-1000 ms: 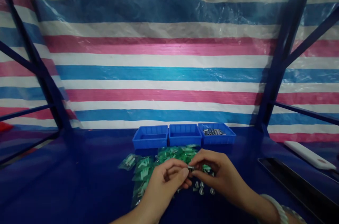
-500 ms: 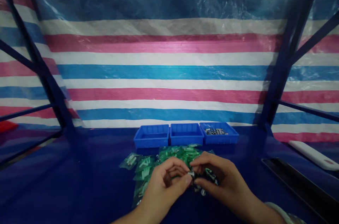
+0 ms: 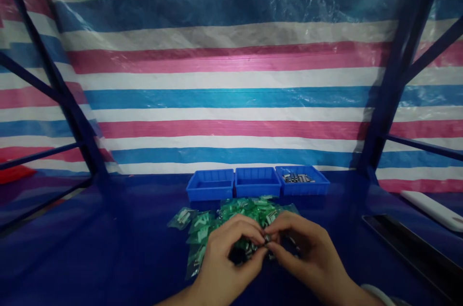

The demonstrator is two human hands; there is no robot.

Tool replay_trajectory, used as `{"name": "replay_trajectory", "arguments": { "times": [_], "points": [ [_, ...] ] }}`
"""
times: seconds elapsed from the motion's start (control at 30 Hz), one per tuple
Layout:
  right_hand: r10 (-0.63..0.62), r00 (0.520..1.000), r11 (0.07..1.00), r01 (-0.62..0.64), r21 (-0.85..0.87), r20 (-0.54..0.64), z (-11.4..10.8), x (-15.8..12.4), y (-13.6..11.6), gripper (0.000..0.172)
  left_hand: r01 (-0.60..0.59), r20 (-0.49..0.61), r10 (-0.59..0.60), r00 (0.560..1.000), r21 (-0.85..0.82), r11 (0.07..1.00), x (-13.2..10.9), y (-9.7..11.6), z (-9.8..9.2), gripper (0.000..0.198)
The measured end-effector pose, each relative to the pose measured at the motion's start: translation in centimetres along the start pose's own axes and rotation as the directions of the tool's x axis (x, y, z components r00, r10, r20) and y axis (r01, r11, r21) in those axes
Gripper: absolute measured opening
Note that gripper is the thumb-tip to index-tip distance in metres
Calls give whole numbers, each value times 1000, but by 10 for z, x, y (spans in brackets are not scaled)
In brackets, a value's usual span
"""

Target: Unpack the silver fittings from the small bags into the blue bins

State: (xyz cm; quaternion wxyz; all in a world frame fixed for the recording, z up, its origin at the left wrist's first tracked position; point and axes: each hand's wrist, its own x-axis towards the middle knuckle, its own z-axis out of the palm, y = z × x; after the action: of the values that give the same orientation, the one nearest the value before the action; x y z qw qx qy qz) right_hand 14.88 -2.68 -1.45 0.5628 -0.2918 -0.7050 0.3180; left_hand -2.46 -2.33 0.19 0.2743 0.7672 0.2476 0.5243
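Note:
My left hand (image 3: pixel 229 255) and my right hand (image 3: pixel 311 250) meet at the front of the blue table, fingertips almost touching. Between both pinches sits a small shiny metal part (image 3: pixel 267 238), too small and covered to name more exactly. Under and behind the fingers lie more loose shiny metal pieces (image 3: pixel 250 248), partly hidden by the hands. Just beyond is a heap of small clear bags with green contents (image 3: pixel 246 208). More of these bags (image 3: pixel 201 234) spread to the left of my left hand.
Three blue bins stand in a row behind the heap: a left bin (image 3: pixel 210 195), a middle bin (image 3: pixel 257 190) and a right bin (image 3: pixel 307 190) with metal pieces (image 3: pixel 297 178). At right lie a dark flat object (image 3: pixel 408 253) and a white one (image 3: pixel 432 209). Blue frame posts (image 3: pixel 394 84) flank the table.
My fingertips have drawn closer together around the small metal part, and the left fingers now arch over the loose pieces. The whole view has shifted slightly.

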Motion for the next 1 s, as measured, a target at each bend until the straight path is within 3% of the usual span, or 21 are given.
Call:
{"name": "replay_trajectory", "arguments": {
  "times": [0.13, 0.27, 0.33, 0.43, 0.5, 0.63, 0.77, 0.87, 1.0],
  "points": [
    [-173, 984, 976, 176, -125, 40, -2, 1, -8, 17, 241, 88, -225, 970, -275, 931, -2, -1, 4, 8],
    [-135, 988, 986, 142, -88, 81, -4, 4, -10, 24, 266, 109, -244, 964, -323, 908, 1, 1, 3, 9],
    [-82, 996, 994, 84, -65, 33, -10, 9, -6, 23, 231, 60, -223, 973, -228, 946, 14, -1, -3, 9],
    [4, 996, 994, -15, -110, -94, -29, 20, 7, 19, 105, -4, -105, 995, 69, 992, 54, -16, -15, 5],
    [68, 992, 976, -88, -198, -103, -45, 30, 19, 19, -31, 106, -7, 994, 354, 935, 85, -35, -22, 8],
    [190, 982, 908, -175, -380, 2, -67, 45, 37, 20, -109, 251, -9, 968, 452, 885, 120, -75, -28, 14],
    [259, 959, 848, -169, -503, 113, -78, 46, 30, 15, -152, 283, 9, 959, 484, 862, 107, -81, -23, 19],
    [385, 873, 784, -139, -605, 298, -91, 39, 15, 18, -178, 290, 36, 956, 483, 857, 80, -60, -17, 23],
    [527, 790, 624, -109, -774, 313, -102, 29, 6, 18, -230, 328, 95, 940, 402, 887, 44, -25, -11, 29]
  ]
}}
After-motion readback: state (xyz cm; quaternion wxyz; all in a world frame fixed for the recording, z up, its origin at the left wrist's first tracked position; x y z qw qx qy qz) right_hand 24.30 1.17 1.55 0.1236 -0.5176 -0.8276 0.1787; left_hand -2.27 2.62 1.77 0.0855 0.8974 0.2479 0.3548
